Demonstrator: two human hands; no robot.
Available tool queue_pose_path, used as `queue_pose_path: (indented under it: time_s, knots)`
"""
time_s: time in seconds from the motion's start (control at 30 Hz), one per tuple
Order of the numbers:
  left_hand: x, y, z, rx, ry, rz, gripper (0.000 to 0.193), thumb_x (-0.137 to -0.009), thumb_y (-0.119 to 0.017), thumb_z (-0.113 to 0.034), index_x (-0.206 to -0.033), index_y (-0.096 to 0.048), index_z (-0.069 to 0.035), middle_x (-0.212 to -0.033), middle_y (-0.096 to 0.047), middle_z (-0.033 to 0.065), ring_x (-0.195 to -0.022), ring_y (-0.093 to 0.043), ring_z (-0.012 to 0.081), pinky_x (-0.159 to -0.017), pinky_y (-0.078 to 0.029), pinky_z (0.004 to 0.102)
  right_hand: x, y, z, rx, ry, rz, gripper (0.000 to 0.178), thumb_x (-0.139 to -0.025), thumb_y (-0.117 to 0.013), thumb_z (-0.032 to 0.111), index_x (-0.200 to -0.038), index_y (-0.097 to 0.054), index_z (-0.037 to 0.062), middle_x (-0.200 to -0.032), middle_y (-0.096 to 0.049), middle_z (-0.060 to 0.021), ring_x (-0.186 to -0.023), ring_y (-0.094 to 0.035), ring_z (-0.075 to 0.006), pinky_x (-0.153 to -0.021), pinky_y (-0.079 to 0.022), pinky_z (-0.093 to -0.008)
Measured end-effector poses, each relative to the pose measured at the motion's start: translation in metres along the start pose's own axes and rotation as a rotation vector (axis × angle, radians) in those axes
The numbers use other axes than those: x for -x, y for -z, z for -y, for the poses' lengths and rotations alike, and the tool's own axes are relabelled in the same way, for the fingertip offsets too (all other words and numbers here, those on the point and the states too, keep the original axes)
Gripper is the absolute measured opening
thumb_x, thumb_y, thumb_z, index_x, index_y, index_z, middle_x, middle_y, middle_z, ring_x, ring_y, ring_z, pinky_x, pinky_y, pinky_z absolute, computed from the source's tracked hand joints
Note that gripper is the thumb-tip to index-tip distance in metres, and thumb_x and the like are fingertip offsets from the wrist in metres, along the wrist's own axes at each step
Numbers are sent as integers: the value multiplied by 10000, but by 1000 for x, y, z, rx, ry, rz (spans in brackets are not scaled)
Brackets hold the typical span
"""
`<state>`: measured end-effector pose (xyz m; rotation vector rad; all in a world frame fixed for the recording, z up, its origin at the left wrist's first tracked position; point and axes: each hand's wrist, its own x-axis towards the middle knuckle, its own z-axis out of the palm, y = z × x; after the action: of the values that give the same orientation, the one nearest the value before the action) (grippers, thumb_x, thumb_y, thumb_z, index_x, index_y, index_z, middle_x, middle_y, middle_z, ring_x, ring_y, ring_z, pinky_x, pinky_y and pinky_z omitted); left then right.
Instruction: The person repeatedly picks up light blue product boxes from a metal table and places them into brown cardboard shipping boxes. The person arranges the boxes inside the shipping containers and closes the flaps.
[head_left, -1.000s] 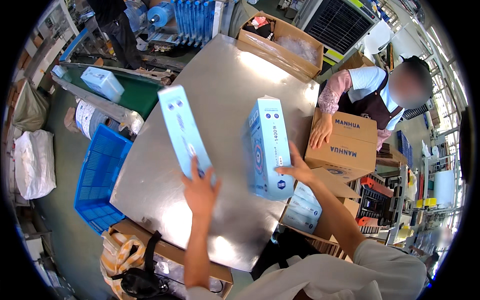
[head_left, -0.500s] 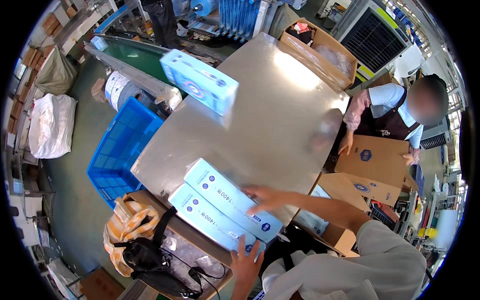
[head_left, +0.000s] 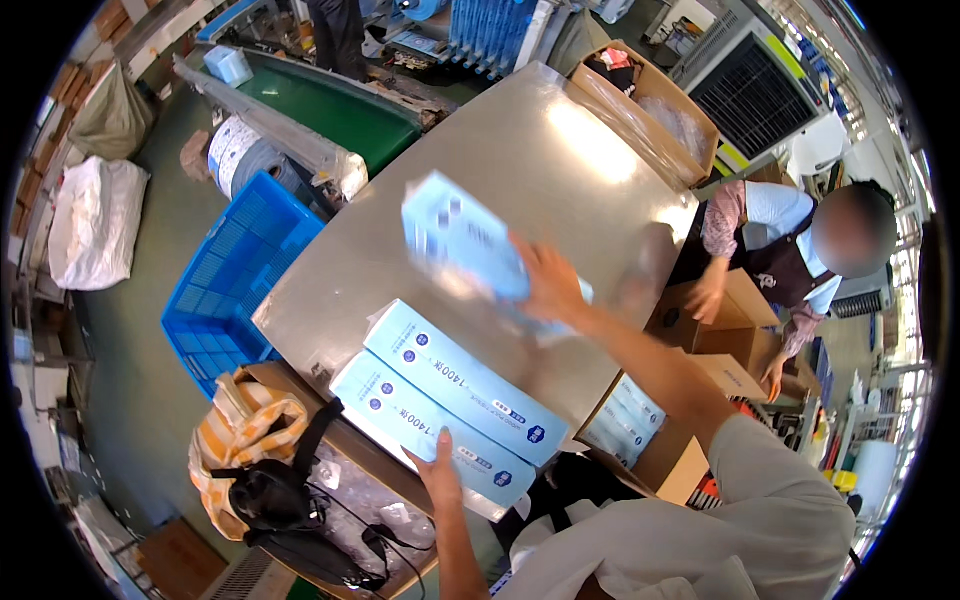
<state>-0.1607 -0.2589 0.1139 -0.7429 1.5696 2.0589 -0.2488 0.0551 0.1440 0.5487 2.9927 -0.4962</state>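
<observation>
My right hand (head_left: pixel 552 282) grips the right end of a light-blue tissue pack (head_left: pixel 455 228), smeared by motion, over the middle of the metal table (head_left: pixel 345 240). Two more tissue packs lie side by side at the table's near edge. The farther pack (head_left: pixel 455 375) has neither hand on it. On the nearer pack (head_left: pixel 400 410) my left hand (head_left: pixel 438 475) rests with its thumb on top; its other fingers are mostly hidden along the near side. Beyond the right edge of the table, several light-blue packs (head_left: pixel 630 415) sit inside an open carton (head_left: pixel 675 465).
A blue crate (head_left: pixel 215 295) stands left of the table, below a green conveyor (head_left: pixel 330 110) carrying a small pack (head_left: pixel 228 66). Near left, a carton holds clear plastic, a black bag (head_left: pixel 275 500) and a checked cloth (head_left: pixel 245 430). At right, a co-worker handles a carton (head_left: pixel 740 310).
The far tissue pack has come nearer across the table, and my right hand has left the near packs and taken hold of it. My left hand has shifted left. The co-worker's carton has been turned.
</observation>
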Motion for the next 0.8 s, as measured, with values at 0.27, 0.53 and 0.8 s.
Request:
queue_pose_path:
  time_s: [0.27, 0.53, 0.8]
  knots:
    - [1, 23, 14, 50, 41, 66, 784, -846, -659, -80, -1464, -180, -35, -1368, -411, 152, -1206, -438, 261, -1032, -353, 387, 64, 15, -13, -938, -171, 737, 962, -766, -716, 360, -1505, -154, 108, -1258, -511, -173, -1178, -496, -294, -975, -413, -414]
    - [-24, 31, -6, 236, 346, 264, 555, -922, -503, -367, -1340, -418, -11, -1276, -534, 137, -1166, -518, 298, -991, -411, 444, 16, -5, 42, -1173, -195, 731, 818, -774, -705, 345, -1449, -329, 75, -1396, -450, -178, -1256, -453, -295, -1051, -337, -416]
    - [52, 56, 24, 62, 125, 178, 620, -816, -672, -215, -1338, -408, -11, -1217, -541, 132, -1134, -527, 286, -971, -437, 434, 89, -11, 1, -1248, 6, 635, 854, -699, -752, 309, -1412, -377, 26, -1345, -500, -184, -1258, -457, -295, -1046, -353, -399]
